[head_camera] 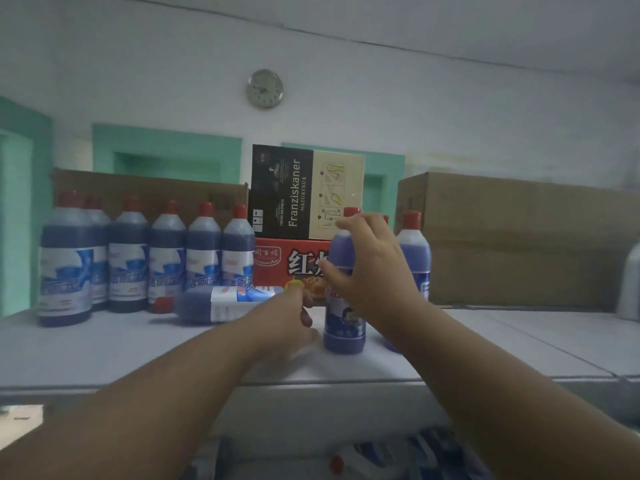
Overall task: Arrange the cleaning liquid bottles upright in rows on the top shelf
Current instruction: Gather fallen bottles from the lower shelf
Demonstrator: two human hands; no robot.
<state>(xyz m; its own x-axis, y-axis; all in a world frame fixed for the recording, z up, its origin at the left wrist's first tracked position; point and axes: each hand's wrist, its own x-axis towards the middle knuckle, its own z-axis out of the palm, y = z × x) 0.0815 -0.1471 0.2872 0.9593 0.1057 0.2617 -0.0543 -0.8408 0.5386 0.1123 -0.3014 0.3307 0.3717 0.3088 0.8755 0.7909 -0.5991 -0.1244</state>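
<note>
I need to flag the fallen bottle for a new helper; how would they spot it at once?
Find the red carton under the Franziskaner box on the top shelf. Just in front of its left end lies the fallen bottle, with the left hand at its cap end. It alone lies on its side; the row beside it stands upright.

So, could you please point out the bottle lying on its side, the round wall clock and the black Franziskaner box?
Lying blue bottle [221, 304], head view, white label.
Round wall clock [264, 88], head view, dial.
Black Franziskaner box [282, 192], head view, black panel.

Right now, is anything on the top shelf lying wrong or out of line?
Yes: one bottle lies on its side before the upright row, its base pointing left. The left hand is at its neck.
</note>
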